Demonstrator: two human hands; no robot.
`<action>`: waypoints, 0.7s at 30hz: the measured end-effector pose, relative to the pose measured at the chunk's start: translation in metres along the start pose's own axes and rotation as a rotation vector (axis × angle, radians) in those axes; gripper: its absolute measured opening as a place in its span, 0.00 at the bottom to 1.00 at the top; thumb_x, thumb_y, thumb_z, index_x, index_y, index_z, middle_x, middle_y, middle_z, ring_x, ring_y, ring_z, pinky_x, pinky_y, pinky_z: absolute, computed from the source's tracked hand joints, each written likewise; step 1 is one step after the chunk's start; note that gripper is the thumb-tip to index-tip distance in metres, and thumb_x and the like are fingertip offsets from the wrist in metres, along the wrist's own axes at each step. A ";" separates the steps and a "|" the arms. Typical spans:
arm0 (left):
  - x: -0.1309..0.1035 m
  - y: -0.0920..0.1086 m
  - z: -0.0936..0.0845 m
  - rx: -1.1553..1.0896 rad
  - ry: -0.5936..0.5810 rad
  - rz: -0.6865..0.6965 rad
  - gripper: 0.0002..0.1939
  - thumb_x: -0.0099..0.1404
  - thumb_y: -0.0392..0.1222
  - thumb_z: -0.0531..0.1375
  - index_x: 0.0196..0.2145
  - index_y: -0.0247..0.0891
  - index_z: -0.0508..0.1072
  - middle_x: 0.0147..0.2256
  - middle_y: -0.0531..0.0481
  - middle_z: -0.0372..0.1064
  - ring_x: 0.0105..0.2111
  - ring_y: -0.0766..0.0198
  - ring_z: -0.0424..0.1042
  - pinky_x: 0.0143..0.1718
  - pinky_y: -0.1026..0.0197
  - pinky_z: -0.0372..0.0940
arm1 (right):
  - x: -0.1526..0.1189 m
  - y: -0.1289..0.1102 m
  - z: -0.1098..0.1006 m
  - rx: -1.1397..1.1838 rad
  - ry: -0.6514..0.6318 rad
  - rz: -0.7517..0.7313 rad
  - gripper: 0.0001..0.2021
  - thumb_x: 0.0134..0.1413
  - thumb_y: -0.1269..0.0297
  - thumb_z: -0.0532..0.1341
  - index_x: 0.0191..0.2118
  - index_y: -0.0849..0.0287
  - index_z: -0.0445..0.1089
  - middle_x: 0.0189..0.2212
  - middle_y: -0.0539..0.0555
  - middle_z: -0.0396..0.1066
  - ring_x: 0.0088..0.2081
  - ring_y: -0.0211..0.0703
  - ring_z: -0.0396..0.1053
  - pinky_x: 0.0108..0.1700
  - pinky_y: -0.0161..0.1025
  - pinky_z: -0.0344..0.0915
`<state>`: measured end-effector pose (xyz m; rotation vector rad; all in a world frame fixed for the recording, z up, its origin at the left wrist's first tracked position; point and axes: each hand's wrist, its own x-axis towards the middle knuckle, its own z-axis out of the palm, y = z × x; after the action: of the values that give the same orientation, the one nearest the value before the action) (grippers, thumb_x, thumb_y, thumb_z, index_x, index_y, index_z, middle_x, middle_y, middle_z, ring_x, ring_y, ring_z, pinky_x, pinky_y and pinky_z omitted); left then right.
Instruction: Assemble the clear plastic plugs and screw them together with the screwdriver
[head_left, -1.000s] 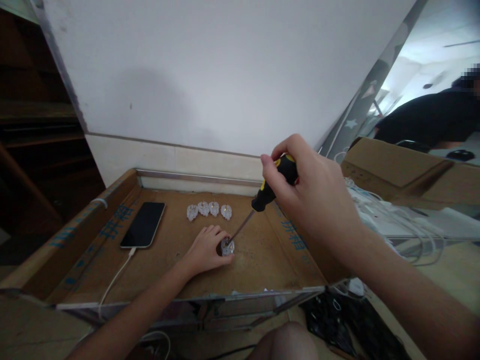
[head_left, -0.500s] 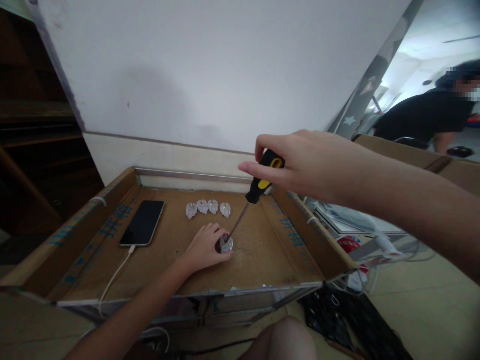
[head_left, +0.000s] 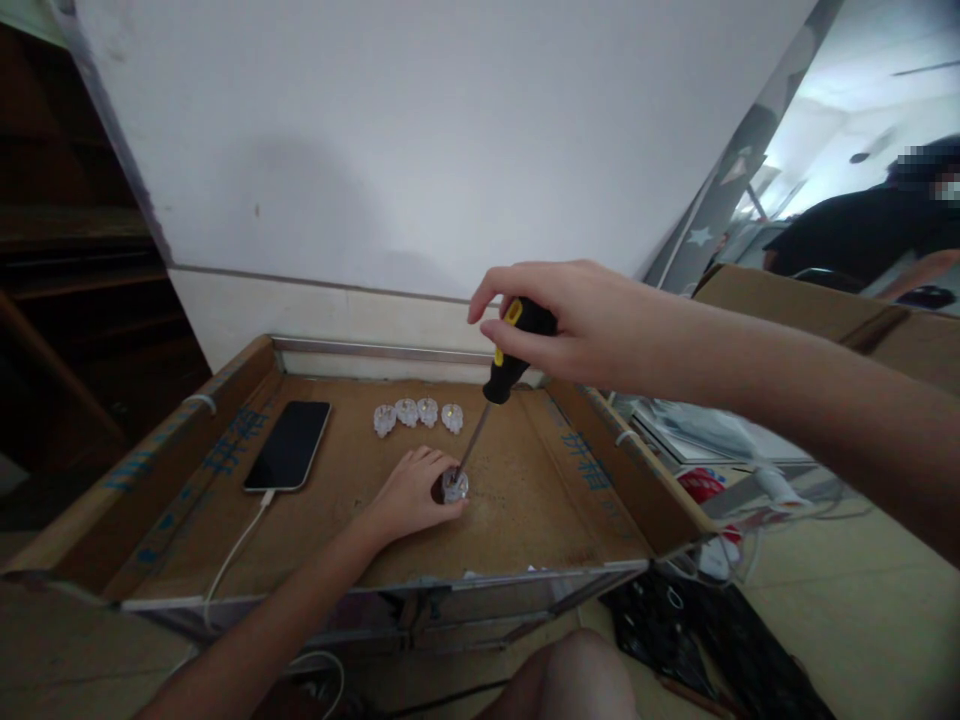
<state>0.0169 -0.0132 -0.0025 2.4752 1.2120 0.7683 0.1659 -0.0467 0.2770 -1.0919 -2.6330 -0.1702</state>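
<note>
Gripping screwdriver (head_left: 519,345), right hand (head_left: 574,315); tip apparently in clear piece (head_left: 456,487).

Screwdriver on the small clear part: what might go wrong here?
The screwdriver leans at a slant, so its tip could slip toward the left hand gripping the clear part.

The right hand holds only the handle, so the shaft might wander sideways.

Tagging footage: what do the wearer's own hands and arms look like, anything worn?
Left hand and right hand: five-fingered, no gloves, rings or watch visible. Left forearm and right forearm: no sleeves, straps or clear markings visible.
</note>
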 end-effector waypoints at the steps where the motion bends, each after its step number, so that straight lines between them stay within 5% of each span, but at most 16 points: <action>1: 0.000 0.000 0.000 -0.009 -0.004 -0.002 0.16 0.55 0.48 0.61 0.40 0.40 0.70 0.39 0.49 0.69 0.42 0.55 0.65 0.43 0.55 0.58 | 0.000 0.001 -0.001 0.021 -0.036 -0.008 0.10 0.52 0.65 0.58 0.41 0.55 0.68 0.31 0.50 0.69 0.27 0.36 0.61 0.30 0.35 0.55; 4: 0.001 0.000 -0.001 -0.039 0.008 -0.001 0.17 0.54 0.47 0.61 0.41 0.40 0.69 0.40 0.49 0.70 0.42 0.55 0.65 0.43 0.56 0.58 | -0.003 0.004 -0.004 0.000 -0.138 -0.022 0.14 0.48 0.65 0.59 0.44 0.55 0.67 0.36 0.52 0.68 0.28 0.36 0.62 0.31 0.35 0.57; 8: 0.002 0.000 -0.001 -0.078 0.022 -0.004 0.20 0.53 0.46 0.61 0.45 0.40 0.67 0.40 0.48 0.70 0.42 0.56 0.67 0.44 0.56 0.59 | -0.004 0.006 -0.005 -0.106 -0.062 -0.029 0.08 0.52 0.60 0.57 0.36 0.57 0.69 0.30 0.52 0.68 0.30 0.39 0.63 0.35 0.38 0.58; 13: 0.005 -0.003 0.000 -0.073 0.022 -0.034 0.19 0.53 0.46 0.61 0.43 0.39 0.68 0.39 0.48 0.70 0.41 0.56 0.68 0.43 0.56 0.60 | -0.003 0.002 -0.002 0.024 -0.135 -0.094 0.12 0.50 0.65 0.59 0.43 0.55 0.67 0.36 0.52 0.66 0.32 0.38 0.63 0.35 0.36 0.59; 17: 0.006 -0.004 0.001 -0.075 0.020 -0.053 0.20 0.53 0.45 0.61 0.44 0.40 0.68 0.40 0.47 0.70 0.41 0.55 0.68 0.43 0.56 0.60 | -0.003 -0.002 0.001 -0.060 -0.045 -0.062 0.07 0.55 0.64 0.55 0.38 0.59 0.67 0.34 0.54 0.65 0.32 0.38 0.62 0.36 0.37 0.58; 21: 0.006 -0.004 0.002 -0.063 0.022 -0.045 0.20 0.54 0.45 0.61 0.45 0.39 0.68 0.41 0.47 0.70 0.41 0.55 0.68 0.43 0.55 0.60 | -0.002 -0.002 0.003 0.043 -0.062 -0.032 0.14 0.50 0.69 0.58 0.45 0.59 0.63 0.40 0.55 0.67 0.34 0.39 0.64 0.36 0.36 0.60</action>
<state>0.0189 -0.0063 -0.0038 2.3867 1.2276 0.8112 0.1652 -0.0483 0.2739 -1.0582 -2.6973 -0.0871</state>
